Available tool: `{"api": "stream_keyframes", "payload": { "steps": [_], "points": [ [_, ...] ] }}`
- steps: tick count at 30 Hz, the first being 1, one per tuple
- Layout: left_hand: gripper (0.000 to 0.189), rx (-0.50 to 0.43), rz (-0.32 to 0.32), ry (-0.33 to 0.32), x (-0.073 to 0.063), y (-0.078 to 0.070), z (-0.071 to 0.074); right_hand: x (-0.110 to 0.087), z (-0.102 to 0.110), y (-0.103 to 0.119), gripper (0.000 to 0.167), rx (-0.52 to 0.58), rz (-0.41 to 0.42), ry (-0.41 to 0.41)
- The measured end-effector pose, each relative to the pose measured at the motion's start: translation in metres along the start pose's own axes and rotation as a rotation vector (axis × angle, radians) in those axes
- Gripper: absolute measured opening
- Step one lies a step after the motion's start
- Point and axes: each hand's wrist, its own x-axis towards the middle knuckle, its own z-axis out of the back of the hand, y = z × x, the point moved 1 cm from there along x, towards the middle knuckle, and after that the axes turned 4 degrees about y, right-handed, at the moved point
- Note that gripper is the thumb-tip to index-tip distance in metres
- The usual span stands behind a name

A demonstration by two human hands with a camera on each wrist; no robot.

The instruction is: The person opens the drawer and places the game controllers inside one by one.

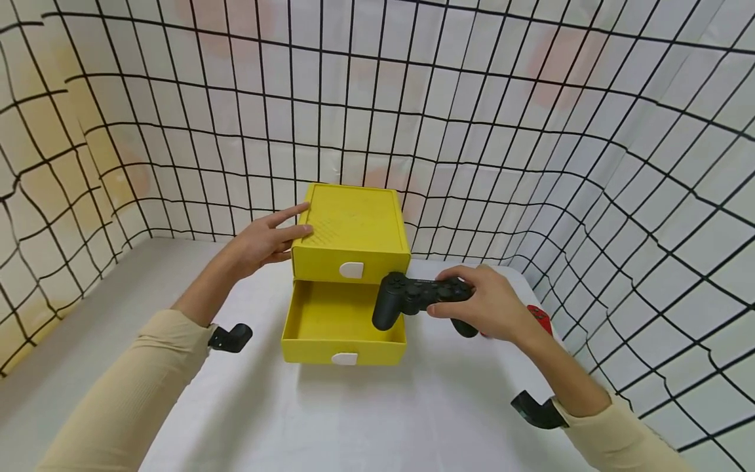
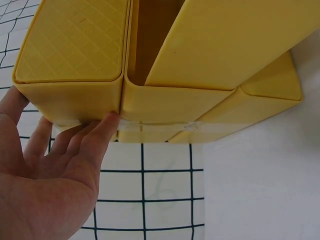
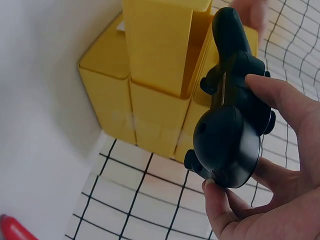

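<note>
A yellow drawer unit [image 1: 356, 219] stands on the white table, its upper drawer closed. Below that, an open drawer [image 1: 344, 353] with a white pull tab juts forward. My left hand [image 1: 265, 241] rests at the unit's left side, two fingertips over its top edge. In the left wrist view the left hand [image 2: 55, 175] has its fingers extended against the yellow plastic. My right hand [image 1: 486, 301] pinches a black game controller [image 1: 420, 295] by one end, over the right part of the open drawer. The right wrist view shows the controller [image 3: 220, 145] between thumb and fingers.
A red object [image 1: 540, 318] lies on the table at the right, partly hidden behind the right wrist. Black wire grid [image 1: 366, 111] encloses the table at the back and both sides. White cloth covers the table [image 1: 377, 419].
</note>
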Motion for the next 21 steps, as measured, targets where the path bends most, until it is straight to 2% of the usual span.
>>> {"api": "stream_keyframes", "payload": {
  "steps": [5, 11, 21],
  "points": [
    [0.076, -0.001, 0.000, -0.003, 0.001, 0.000, 0.000, 0.006, -0.008, 0.011, 0.047, -0.019, 0.026, 0.003],
    [0.076, 0.007, 0.015, -0.006, -0.002, 0.000, 0.001, 0.012, -0.019, 0.024, 0.046, -0.007, 0.047, 0.026],
    [0.076, 0.010, -0.004, 0.010, -0.001, 0.001, -0.001, 0.023, -0.036, 0.039, 0.045, 0.000, 0.070, 0.043]
  ]
}}
